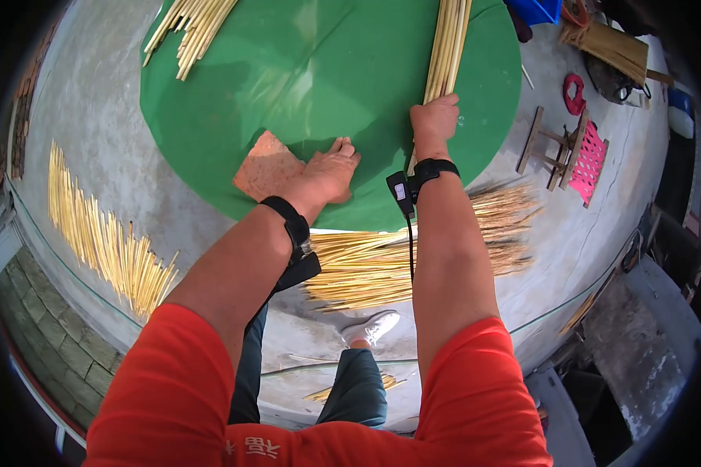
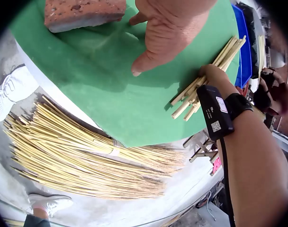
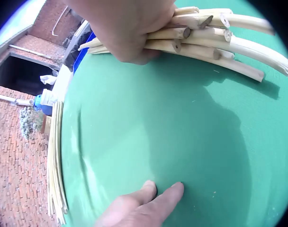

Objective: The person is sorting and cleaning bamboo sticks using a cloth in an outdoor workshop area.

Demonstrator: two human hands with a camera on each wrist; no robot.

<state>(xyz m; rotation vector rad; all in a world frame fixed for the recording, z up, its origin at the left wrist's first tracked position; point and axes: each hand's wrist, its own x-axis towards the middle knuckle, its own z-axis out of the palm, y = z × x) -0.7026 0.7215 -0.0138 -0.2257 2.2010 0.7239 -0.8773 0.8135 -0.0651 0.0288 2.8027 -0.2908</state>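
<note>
My right hand grips a bundle of pale stalks at the right side of the green-covered round table. In the right wrist view the cut ends of the stalks stick out unevenly past the hand. My left hand rests on the green cloth with its fingers extended and holds nothing. Just left of it lies a reddish brick, seen also in the left wrist view.
Another stalk bundle lies at the table's far left. On the floor are bundled stalks with feathery tops, a row of stalks at left, and a small stool with pink webbing at right.
</note>
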